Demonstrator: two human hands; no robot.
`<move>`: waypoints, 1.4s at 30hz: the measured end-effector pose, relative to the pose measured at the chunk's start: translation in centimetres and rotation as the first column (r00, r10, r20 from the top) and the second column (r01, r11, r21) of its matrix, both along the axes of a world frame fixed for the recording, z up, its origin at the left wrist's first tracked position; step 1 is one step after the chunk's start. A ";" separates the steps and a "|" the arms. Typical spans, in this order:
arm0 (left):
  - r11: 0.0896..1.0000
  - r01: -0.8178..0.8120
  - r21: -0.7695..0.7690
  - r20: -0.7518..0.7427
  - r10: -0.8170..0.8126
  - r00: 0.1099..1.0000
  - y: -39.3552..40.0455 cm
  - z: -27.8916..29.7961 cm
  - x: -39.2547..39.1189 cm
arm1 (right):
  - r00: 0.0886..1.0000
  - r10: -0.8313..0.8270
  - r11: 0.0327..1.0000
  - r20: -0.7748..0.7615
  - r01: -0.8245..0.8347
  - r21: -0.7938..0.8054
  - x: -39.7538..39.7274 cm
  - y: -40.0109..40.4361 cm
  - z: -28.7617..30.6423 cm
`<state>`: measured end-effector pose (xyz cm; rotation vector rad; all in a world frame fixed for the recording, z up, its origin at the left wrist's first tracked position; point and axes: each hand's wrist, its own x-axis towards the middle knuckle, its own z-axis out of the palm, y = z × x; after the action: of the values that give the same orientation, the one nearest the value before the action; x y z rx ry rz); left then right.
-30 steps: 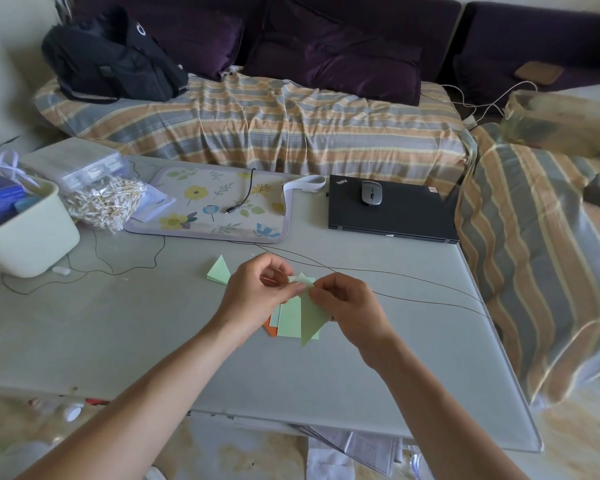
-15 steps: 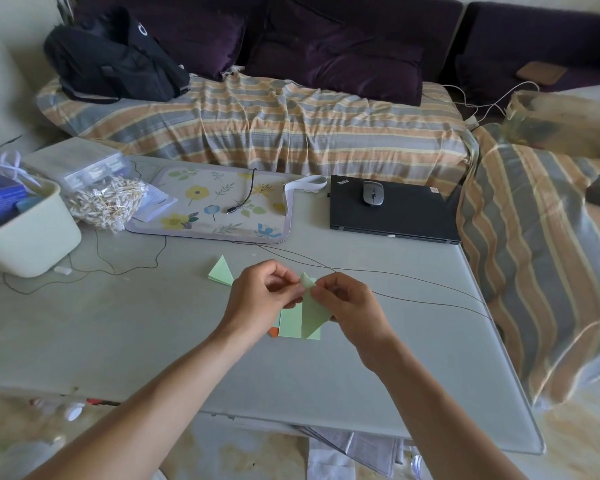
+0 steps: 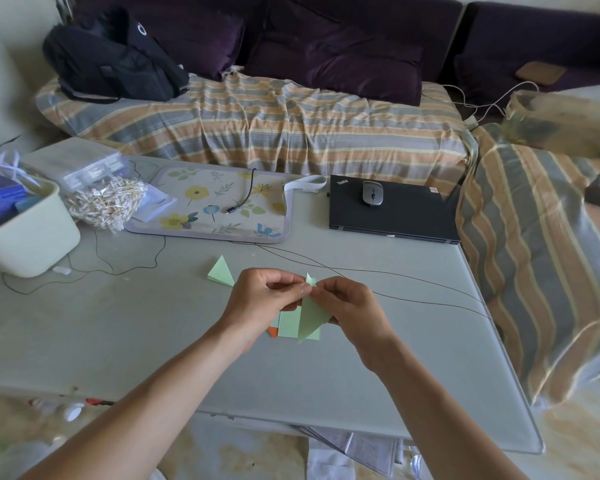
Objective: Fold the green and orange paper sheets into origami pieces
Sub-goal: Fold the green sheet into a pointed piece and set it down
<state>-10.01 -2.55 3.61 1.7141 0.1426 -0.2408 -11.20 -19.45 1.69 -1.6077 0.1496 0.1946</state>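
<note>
Soft daylight is filling the room; edges are bending outward, and the upper right corner is blurring.

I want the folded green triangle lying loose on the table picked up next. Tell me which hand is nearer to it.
Left. The left hand sits just right of the folded green triangle, nearly touching its corner. The right hand is farther right, beyond the green paper both hands pinch.

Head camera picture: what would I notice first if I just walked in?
Probably the two hands in the middle of the table: the left hand and the right hand pinch a folded green paper between them. Behind the left hand lies a finished green triangle, and a black laptop sits at the far right.
</note>
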 end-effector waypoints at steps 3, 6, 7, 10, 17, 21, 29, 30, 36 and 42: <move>1.000 -0.008 0.026 0.006 0.008 1.000 -0.1 0.1 0.0 | 1.000 -0.002 1.000 0.002 0.002 -0.018 0.0 0.0 0.0; 0.997 0.019 0.074 0.022 -0.021 1.000 -0.1 0.0 0.0 | 1.000 0.004 0.999 0.004 -0.004 -0.039 0.0 0.1 0.0; 0.996 0.032 0.083 0.025 -0.035 0.999 -0.1 0.0 0.0 | 1.000 0.003 0.999 0.008 -0.003 -0.049 0.0 0.1 -0.1; 0.995 0.058 0.083 0.019 -0.060 0.998 -0.2 0.3 0.0 | 1.000 -0.010 0.998 0.012 0.011 -0.067 0.0 0.3 -0.2; 0.995 0.051 0.084 0.006 -0.051 0.999 -0.2 0.2 0.0 | 0.999 0.014 0.993 0.041 -0.009 -0.119 -0.1 0.3 0.3; 0.995 0.026 0.099 0.048 -0.031 0.998 -0.1 0.1 0.1 | 0.999 0.024 0.990 0.049 -0.017 -0.139 -0.1 0.3 0.5; 0.996 0.055 0.071 0.016 -0.056 0.998 0.0 -0.5 0.2 | 0.999 0.002 0.989 0.053 0.006 -0.148 -0.2 0.4 0.5; 0.995 0.071 0.076 0.000 -0.071 0.997 0.0 -0.6 0.2 | 0.998 -0.004 0.989 0.061 0.013 -0.149 -0.2 0.4 0.5; 0.986 0.098 0.134 -0.006 -0.098 0.995 -0.1 -0.8 0.2 | 0.997 -0.027 0.987 0.075 0.038 -0.155 -0.3 0.5 0.6; 0.985 0.039 0.170 0.036 -0.046 0.998 0.1 -1.3 0.5 | 0.998 -0.049 0.990 0.046 0.055 -0.130 0.1 0.1 0.3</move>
<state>-9.48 -2.40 2.32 1.8909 0.0997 -0.2313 -11.14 -19.30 1.97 -1.7359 0.1742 0.1115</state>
